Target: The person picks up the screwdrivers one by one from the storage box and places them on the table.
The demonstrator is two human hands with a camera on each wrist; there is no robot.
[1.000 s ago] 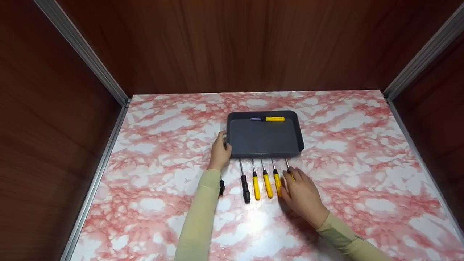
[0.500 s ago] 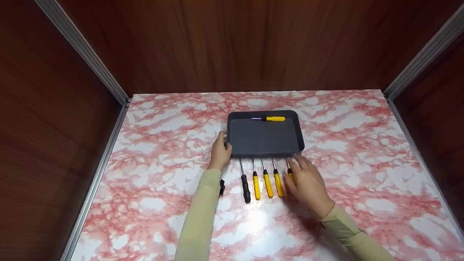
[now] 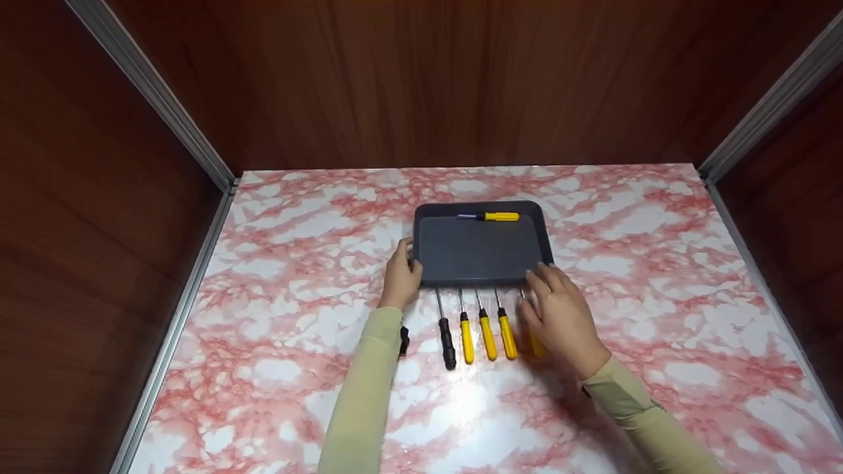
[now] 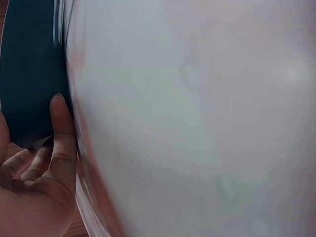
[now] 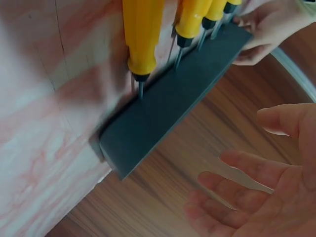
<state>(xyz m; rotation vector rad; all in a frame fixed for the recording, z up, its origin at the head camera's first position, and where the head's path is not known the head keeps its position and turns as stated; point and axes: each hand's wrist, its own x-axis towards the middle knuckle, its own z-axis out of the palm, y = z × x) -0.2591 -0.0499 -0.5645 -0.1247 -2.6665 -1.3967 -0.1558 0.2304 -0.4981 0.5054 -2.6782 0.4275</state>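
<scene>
My left hand [image 3: 400, 276] grips the front left corner of a dark grey tray [image 3: 481, 257], thumb [image 4: 61, 118] pressed on its front wall and the other fingers bent at its side. Inside the tray, along the back wall, lies a yellow-handled screwdriver [image 3: 502, 216]. In front stand a black-handled screwdriver [image 3: 447, 342] and several yellow-handled ones in a row, shafts toward the tray. Over the rightmost screwdriver [image 3: 537, 345], partly covering it, hovers my right hand [image 3: 561, 316] by the tray's front right corner. Its fingers [image 5: 247, 168] are spread and hold nothing in the right wrist view.
A pink-and-white marbled table [image 3: 296, 263] carries everything. Dark wooden panels [image 3: 461, 85] rise behind it and on both sides, with metal rails [image 3: 158, 92] at the corners. A small black item [image 3: 404, 341] shows beside the left sleeve.
My right hand has moved off the rightmost screwdriver's handle, forward toward the tray's front right corner. The left hand has stayed at the tray.
</scene>
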